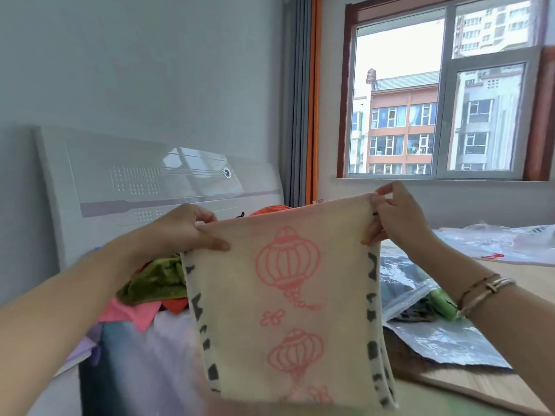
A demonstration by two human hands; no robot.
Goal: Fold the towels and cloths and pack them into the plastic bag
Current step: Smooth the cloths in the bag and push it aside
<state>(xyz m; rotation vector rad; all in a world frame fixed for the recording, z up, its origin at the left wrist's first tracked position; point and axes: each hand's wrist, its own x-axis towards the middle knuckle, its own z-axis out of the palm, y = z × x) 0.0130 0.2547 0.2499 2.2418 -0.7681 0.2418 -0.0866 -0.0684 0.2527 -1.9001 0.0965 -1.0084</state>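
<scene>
A cream towel with pink lantern prints and dark edge marks hangs in the air in front of me, doubled over. My left hand pinches its upper left corner. My right hand pinches the upper right corner. Behind the towel on the left lies a heap of cloths: a green one, a pink one and an orange one. On the right a clear plastic bag lies flat with dark and green cloth inside. The towel hides part of the heap.
A white headboard stands behind the heap. More clear plastic sheeting lies at the far right on the wooden surface. A window and a grey and orange curtain are behind.
</scene>
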